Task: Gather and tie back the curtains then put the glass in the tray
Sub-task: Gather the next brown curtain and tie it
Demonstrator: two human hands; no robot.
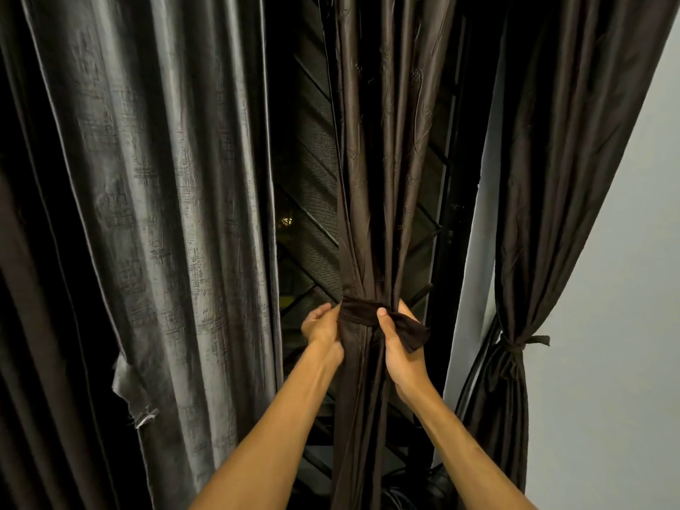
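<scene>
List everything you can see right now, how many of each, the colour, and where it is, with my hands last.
grey curtain: one, shiny silver-grey, hanging loose on the left.
middle curtain: one, dark brown, centre, gathered into a bundle.
tie band: one, dark brown, wrapped round the middle curtain, loose end sticking out to the right.
right curtain: one, dark brown, right side, already tied back with a thin dark tie.
window grille: one, black diagonal bars, behind the curtains.
wall: one, pale, far right.
left hand: at the band's left edge, grip unclear.
right hand: pinches the band's loose end.
</scene>
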